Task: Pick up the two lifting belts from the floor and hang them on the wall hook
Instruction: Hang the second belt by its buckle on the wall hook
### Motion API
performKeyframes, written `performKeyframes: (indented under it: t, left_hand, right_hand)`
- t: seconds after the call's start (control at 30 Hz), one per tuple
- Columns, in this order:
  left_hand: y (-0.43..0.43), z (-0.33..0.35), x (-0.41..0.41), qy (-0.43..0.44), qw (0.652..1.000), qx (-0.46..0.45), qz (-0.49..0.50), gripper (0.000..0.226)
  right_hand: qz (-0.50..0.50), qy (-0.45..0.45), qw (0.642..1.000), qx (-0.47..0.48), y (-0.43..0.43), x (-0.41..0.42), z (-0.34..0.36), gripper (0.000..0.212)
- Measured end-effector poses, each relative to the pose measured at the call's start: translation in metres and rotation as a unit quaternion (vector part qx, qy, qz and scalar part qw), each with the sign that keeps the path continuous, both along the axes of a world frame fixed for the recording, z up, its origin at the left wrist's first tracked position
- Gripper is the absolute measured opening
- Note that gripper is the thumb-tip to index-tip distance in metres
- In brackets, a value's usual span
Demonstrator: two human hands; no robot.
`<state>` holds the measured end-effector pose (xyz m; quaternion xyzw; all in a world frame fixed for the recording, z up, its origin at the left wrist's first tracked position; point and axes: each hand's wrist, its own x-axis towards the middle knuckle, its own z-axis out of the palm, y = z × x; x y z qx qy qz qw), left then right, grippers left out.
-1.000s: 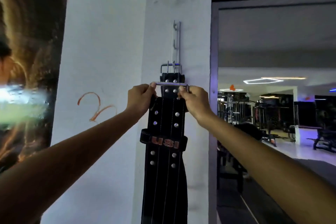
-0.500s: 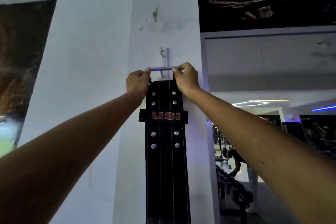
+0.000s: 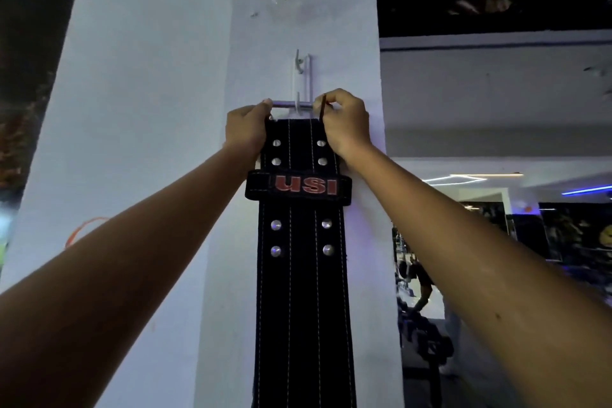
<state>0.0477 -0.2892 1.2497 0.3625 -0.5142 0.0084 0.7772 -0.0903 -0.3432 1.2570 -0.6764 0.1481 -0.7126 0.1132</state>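
Observation:
A black leather lifting belt [image 3: 302, 275] with silver rivets and a red "USI" loop hangs straight down the white pillar. Its metal buckle bar [image 3: 291, 105] is level with the lower prong of the white wall hook [image 3: 303, 76]. My left hand [image 3: 246, 129] grips the bar's left end and the belt's top corner. My right hand [image 3: 344, 122] pinches the bar's right end. A second belt is hidden behind the front one, if it is there at all.
The white pillar [image 3: 159, 109] fills the middle of the view, with a dark mural [image 3: 29, 76] to its left. To the right is an opening onto a dim gym floor with machines [image 3: 427, 334] and ceiling lights.
Both hands have lifted the front belt's buckle up the pillar, from below the other belt's buckle to the hook's lower prong. That hanging buckle is now covered.

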Motion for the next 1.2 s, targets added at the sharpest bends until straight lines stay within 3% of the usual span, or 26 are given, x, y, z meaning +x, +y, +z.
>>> performKeyframes:
  t: [0.23, 0.37, 0.47, 0.7, 1.0, 1.2]
  left_hand:
    - [0.022, -0.020, 0.012, 0.003, 0.998, 0.024, -0.057, 0.030]
    - [0.031, -0.044, 0.010, 0.044, 0.993, 0.039, -0.102, 0.024]
    - [0.040, -0.065, 0.019, 0.050, 0.980, 0.094, -0.169, 0.038]
    - [0.056, -0.133, 0.018, 0.123, 0.956, 0.127, -0.234, 0.025]
    - [0.078, -0.209, 0.001, 0.077, 0.973, 0.134, -0.174, 0.031]
    - [0.097, -0.232, -0.009, 0.095, 0.965, 0.157, -0.190, 0.035]
  right_hand:
    - [0.072, 0.050, 0.996, 0.000, 0.016, 0.006, -0.029, 0.047]
    - [0.055, 0.095, 0.994, 0.001, 0.027, 0.005, -0.044, 0.049]
    - [0.068, 0.116, 0.991, 0.007, 0.034, -0.001, -0.057, 0.050]
    - [0.113, 0.014, 0.992, 0.049, 0.056, 0.002, -0.122, 0.046]
    - [-0.049, 0.103, 0.985, 0.129, 0.083, 0.002, -0.222, 0.057]
    - [-0.017, 0.157, 0.954, 0.255, 0.116, -0.005, -0.249, 0.060]
